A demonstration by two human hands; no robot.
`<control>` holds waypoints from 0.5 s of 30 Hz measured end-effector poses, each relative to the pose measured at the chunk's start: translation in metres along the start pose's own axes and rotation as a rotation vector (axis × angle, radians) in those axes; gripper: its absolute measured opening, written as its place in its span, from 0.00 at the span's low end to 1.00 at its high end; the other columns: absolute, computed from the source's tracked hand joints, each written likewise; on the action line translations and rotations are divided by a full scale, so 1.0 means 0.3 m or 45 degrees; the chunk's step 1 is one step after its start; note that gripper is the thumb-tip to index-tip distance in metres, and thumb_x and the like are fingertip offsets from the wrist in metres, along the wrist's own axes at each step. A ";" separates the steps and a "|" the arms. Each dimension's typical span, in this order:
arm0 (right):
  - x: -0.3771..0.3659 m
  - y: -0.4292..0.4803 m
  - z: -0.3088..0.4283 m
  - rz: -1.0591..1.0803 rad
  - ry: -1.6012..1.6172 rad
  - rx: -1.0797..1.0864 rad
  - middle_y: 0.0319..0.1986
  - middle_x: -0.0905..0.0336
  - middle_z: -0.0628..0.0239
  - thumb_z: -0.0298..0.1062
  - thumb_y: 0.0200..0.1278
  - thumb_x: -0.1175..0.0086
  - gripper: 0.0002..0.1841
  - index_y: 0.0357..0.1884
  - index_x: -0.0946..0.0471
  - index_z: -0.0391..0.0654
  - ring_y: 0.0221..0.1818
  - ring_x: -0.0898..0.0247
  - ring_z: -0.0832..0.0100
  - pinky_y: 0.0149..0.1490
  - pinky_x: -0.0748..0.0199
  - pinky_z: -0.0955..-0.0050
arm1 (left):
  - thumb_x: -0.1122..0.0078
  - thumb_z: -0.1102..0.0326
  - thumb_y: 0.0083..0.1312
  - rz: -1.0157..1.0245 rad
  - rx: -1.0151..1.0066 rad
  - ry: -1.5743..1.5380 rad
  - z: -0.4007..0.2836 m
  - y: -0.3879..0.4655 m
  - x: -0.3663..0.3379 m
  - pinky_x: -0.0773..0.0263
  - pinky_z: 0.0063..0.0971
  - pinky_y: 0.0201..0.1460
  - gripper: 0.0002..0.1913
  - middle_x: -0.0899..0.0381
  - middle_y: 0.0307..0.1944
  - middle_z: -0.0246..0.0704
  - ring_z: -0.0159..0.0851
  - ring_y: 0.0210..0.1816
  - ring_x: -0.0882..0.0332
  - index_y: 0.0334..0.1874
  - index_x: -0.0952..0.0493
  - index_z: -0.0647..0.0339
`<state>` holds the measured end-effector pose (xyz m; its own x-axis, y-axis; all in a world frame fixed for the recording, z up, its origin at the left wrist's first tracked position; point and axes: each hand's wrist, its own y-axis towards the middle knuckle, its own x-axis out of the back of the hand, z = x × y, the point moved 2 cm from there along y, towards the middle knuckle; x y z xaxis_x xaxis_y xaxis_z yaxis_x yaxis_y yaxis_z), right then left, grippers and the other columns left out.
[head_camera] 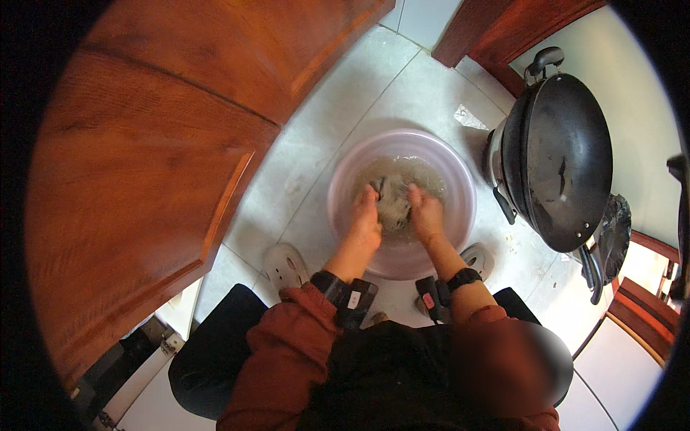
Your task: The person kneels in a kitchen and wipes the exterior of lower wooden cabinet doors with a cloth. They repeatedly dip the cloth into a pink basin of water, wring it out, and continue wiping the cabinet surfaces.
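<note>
A round pale pink basin (469, 207) stands on the tiled floor between my feet, holding murky water. A light, soft-looking item with dark patches (394, 207), seemingly cloth, lies in the water; blur and the murk hide its exact kind. My left hand (367, 218) is at its left side, fingertips at the water. At its right side is my right hand (426, 213), blurred, its fingers partly hidden. Whether either hand grips the item cannot be made out. Both wrists wear black straps with small devices.
Stacked black woks (568, 161) with handles stand to the right of the basin, a black plastic bag (616, 237) beside them. Reddish-brown wooden cabinet doors (161, 151) fill the left. A scrap (470, 117) lies on the floor. Light-coloured clogs (285, 265) are on my feet, near the basin.
</note>
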<state>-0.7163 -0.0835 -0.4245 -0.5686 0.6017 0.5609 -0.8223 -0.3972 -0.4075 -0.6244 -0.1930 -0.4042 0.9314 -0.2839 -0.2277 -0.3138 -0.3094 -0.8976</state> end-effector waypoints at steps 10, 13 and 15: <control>-0.125 -0.196 -0.095 0.617 0.094 0.050 0.42 0.27 0.47 0.31 0.50 0.47 0.26 0.54 0.33 0.42 0.47 0.30 0.56 0.50 0.32 0.64 | 0.43 0.57 0.61 0.143 0.155 0.021 0.100 0.063 0.100 0.34 0.36 0.55 0.28 0.33 0.54 0.41 0.47 0.52 0.32 0.62 0.38 0.55; -0.018 -0.241 0.022 0.815 0.365 -0.078 0.38 0.24 0.49 0.33 0.50 0.47 0.19 0.47 0.28 0.41 0.41 0.26 0.60 0.45 0.30 0.67 | 0.49 0.67 0.65 0.322 0.274 -0.226 0.056 0.028 0.087 0.35 0.27 0.57 0.21 0.31 0.55 0.39 0.38 0.54 0.32 0.61 0.36 0.56; 0.032 -0.261 0.110 0.790 0.428 -0.042 0.35 0.23 0.49 0.34 0.51 0.48 0.16 0.43 0.26 0.39 0.37 0.25 0.61 0.43 0.30 0.67 | 0.52 0.67 0.67 0.681 0.017 -0.098 0.022 -0.064 0.112 0.36 0.26 0.58 0.19 0.30 0.54 0.37 0.36 0.55 0.32 0.60 0.35 0.58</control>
<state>-0.6579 -0.0696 -0.3634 -0.8901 0.4546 -0.0330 -0.3445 -0.7184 -0.6043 -0.5858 -0.1908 -0.3972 0.6532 -0.3315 -0.6808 -0.7460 -0.1278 -0.6535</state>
